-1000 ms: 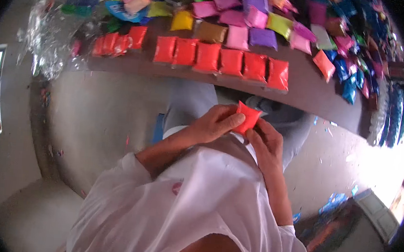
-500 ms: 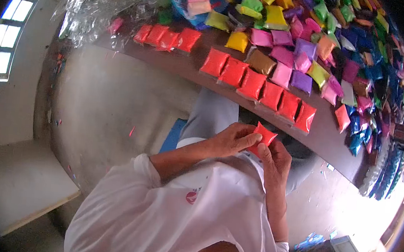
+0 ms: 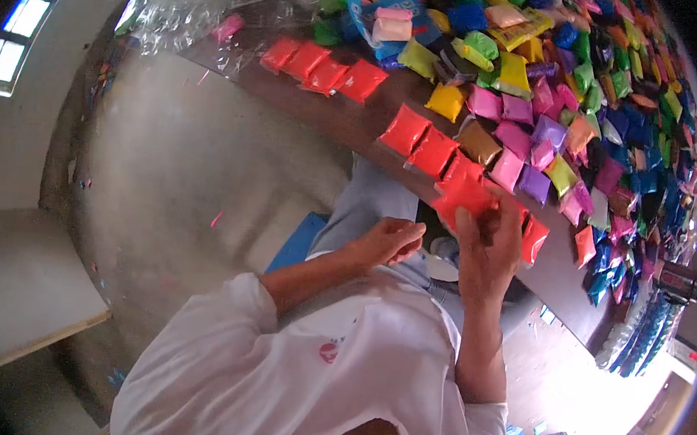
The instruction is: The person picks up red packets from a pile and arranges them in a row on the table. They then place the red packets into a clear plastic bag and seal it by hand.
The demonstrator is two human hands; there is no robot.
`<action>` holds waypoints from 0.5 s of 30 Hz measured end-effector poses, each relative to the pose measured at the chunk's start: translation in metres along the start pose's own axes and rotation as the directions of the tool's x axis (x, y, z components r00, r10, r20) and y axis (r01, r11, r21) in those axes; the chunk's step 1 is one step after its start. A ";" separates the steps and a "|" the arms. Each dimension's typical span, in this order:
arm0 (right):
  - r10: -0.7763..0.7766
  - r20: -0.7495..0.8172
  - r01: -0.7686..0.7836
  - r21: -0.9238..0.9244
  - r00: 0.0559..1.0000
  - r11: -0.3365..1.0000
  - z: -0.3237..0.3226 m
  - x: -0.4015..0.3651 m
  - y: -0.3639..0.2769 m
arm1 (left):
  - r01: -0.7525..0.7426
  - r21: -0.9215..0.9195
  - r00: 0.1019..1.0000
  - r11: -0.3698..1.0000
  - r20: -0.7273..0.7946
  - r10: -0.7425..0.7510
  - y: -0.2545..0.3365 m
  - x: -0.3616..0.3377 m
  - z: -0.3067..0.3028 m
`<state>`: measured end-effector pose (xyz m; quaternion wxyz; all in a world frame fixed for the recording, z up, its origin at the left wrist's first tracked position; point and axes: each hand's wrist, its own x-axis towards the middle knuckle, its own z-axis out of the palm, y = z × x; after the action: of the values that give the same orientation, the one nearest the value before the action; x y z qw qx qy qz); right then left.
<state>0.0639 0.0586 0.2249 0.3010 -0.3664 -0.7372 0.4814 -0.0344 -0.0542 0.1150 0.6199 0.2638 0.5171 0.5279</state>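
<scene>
My right hand (image 3: 491, 242) pinches a small red clay-like packet (image 3: 461, 196) between thumb and fingers. It is at the front edge of the dark table, over a row of similar red packets (image 3: 432, 151), and hides part of that row. Lower down, in front of my body, my left hand (image 3: 394, 242) is closed, thumb against curled fingers, with nothing visible in it. A shorter row of red packets (image 3: 325, 75) lies farther left on the table. A brown packet (image 3: 478, 141) and a pink packet (image 3: 506, 169) lie just behind the longer row.
A large heap of many-coloured packets (image 3: 551, 132) covers the table's back and right. Crumpled clear plastic (image 3: 209, 6) lies at the table's left end. The dark tabletop's front edge (image 3: 355, 139) runs diagonally above my legs. A window (image 3: 26, 19) is at far left.
My right hand has carried the red packet up and forward from my lap to the table row. My left hand has let go of it and stays low. The view has shifted slightly.
</scene>
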 end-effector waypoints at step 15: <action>-0.344 0.324 0.451 -0.359 0.881 0.817 0.129 0.104 -0.008 | 0.001 -0.145 0.989 0.989 -0.145 -0.022 -0.038 0.013 -0.013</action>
<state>-0.0977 0.0800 0.1960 0.2154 -0.1972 -0.9155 0.2766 -0.0329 -0.0566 0.0728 0.6010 0.1756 0.5230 0.5783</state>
